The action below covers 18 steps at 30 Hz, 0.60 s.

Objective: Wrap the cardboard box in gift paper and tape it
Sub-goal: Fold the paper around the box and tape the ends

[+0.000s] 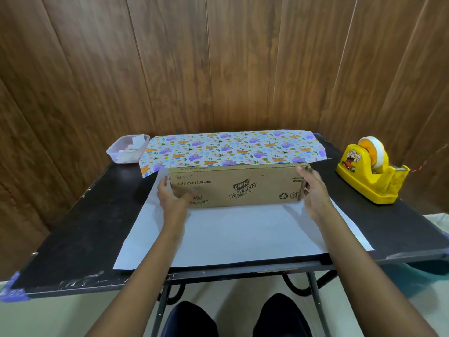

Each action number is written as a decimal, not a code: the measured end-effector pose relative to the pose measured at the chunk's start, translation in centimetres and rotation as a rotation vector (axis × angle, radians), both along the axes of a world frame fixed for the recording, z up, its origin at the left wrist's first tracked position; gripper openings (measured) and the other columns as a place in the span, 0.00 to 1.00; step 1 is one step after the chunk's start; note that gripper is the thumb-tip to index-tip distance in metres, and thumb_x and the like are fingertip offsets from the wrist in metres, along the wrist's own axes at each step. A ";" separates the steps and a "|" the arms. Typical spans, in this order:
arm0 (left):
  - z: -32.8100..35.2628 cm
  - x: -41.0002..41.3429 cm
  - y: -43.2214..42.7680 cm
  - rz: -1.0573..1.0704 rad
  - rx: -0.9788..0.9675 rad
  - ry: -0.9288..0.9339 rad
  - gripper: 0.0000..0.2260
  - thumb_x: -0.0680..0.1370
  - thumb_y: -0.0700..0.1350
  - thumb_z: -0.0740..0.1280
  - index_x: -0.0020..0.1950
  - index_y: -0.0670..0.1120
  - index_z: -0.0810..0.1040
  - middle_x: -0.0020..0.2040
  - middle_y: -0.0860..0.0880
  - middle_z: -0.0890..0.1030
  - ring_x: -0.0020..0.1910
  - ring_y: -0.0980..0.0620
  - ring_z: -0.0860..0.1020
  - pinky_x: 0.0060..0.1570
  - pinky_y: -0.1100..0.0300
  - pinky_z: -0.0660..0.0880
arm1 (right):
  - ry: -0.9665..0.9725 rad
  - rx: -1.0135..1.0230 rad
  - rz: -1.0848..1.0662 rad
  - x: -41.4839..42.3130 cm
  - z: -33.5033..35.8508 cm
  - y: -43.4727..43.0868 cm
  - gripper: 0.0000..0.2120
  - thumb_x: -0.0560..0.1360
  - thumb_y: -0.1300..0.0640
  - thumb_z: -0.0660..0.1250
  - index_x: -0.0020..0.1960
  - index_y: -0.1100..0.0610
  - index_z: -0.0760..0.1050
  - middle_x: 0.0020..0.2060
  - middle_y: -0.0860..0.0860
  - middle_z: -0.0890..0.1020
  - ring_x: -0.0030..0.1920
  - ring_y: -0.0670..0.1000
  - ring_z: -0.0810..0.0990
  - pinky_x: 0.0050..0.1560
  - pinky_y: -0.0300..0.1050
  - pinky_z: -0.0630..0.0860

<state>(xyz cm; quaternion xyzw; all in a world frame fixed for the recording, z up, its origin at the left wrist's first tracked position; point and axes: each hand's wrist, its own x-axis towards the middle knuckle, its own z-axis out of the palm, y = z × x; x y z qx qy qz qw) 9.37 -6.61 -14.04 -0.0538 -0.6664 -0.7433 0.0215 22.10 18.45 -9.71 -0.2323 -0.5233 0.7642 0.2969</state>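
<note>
A long brown cardboard box point(237, 184) printed with "Campa Energy" lies on the white back of a gift paper sheet point(230, 234). Past the box, the sheet's far part point(230, 148) shows its printed side with purple and orange animals. My left hand point(170, 194) holds the box's left end, thumb on the front face. At the right end, my right hand point(313, 190) grips the box with fingers curled round the corner.
A yellow tape dispenser point(371, 170) with a white roll stands at the right on the black table point(80, 229). A clear plastic tub point(127, 149) of paper scraps sits at the back left. A wooden wall rises right behind the table.
</note>
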 end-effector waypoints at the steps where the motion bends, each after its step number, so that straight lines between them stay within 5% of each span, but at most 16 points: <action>1: 0.5 0.4 -0.1 0.114 -0.080 0.073 0.35 0.69 0.42 0.74 0.70 0.52 0.60 0.70 0.51 0.62 0.69 0.50 0.61 0.66 0.45 0.67 | -0.019 0.032 -0.074 0.0 0.2 -0.2 0.11 0.77 0.56 0.64 0.59 0.55 0.68 0.42 0.47 0.79 0.41 0.42 0.77 0.31 0.34 0.72; 5: 2.9 1.2 -0.1 0.338 -0.438 0.697 0.27 0.67 0.35 0.69 0.65 0.39 0.68 0.67 0.40 0.66 0.68 0.42 0.61 0.71 0.59 0.55 | -0.152 0.373 -0.393 -0.2 0.7 -0.4 0.06 0.75 0.60 0.65 0.48 0.58 0.68 0.47 0.52 0.73 0.43 0.47 0.75 0.38 0.38 0.70; 10: 4.4 -1.9 1.3 0.012 -1.063 1.028 0.25 0.73 0.54 0.64 0.66 0.42 0.72 0.67 0.45 0.73 0.72 0.44 0.63 0.71 0.46 0.52 | -0.274 0.894 -0.562 -0.8 1.9 -1.8 0.08 0.72 0.64 0.65 0.50 0.64 0.72 0.50 0.56 0.72 0.54 0.57 0.72 0.49 0.48 0.70; 14: 3.8 -2.5 2.6 0.001 -1.277 1.134 0.25 0.73 0.54 0.70 0.65 0.42 0.74 0.65 0.44 0.75 0.69 0.44 0.68 0.69 0.45 0.59 | -0.381 0.824 -0.562 -1.0 2.7 -2.4 0.13 0.73 0.63 0.63 0.57 0.63 0.70 0.59 0.59 0.71 0.62 0.58 0.66 0.54 0.46 0.65; 18: 3.4 -2.6 2.6 0.064 -1.271 1.166 0.23 0.72 0.53 0.72 0.63 0.43 0.76 0.62 0.45 0.78 0.65 0.45 0.74 0.67 0.43 0.62 | -0.449 0.695 -0.520 -0.9 1.9 -2.4 0.14 0.74 0.65 0.62 0.59 0.62 0.68 0.61 0.58 0.68 0.63 0.57 0.65 0.52 0.46 0.68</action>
